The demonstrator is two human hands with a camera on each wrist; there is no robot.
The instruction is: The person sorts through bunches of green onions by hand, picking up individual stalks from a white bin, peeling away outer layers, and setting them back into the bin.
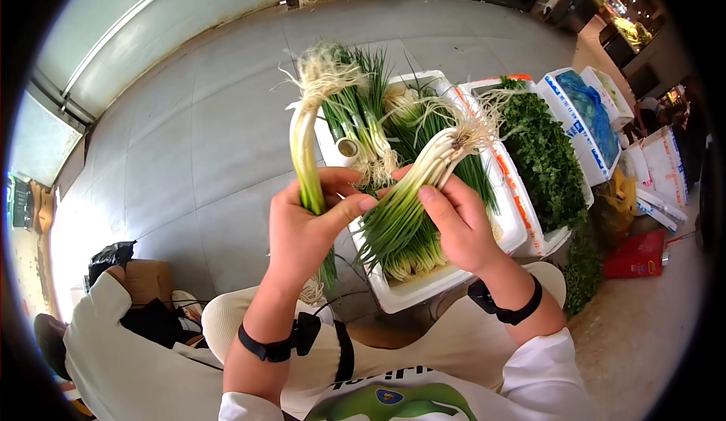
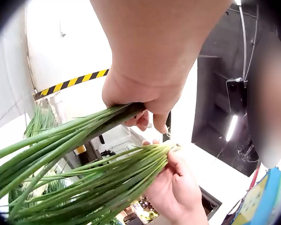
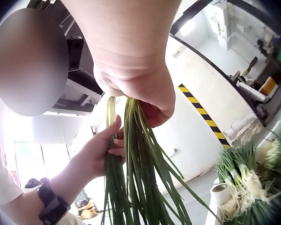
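The left hand (image 1: 306, 220) grips a bunch of green onions (image 1: 304, 149) with thick white stems, roots pointing up. In the right hand (image 1: 461, 220) is a second bunch (image 1: 427, 171) of thinner stems, its roots up and to the right and its leaves hanging down-left. The two hands are close together above a white foam box (image 1: 401, 298). In the left wrist view, long green leaves (image 2: 61, 140) trail from the left hand (image 2: 140, 89), with the right hand (image 2: 178, 192) below. The right wrist view shows leaves (image 3: 145, 173) hanging under the right hand (image 3: 136, 89).
More green onions (image 1: 412, 262) lie in the foam box beside a tape roll (image 1: 347, 149). Right of it stand a box of leafy greens (image 1: 541, 149) and a box with blue plastic (image 1: 590, 111). Another person (image 1: 128, 353) is at the lower left; a red bag (image 1: 635, 255) lies at right.
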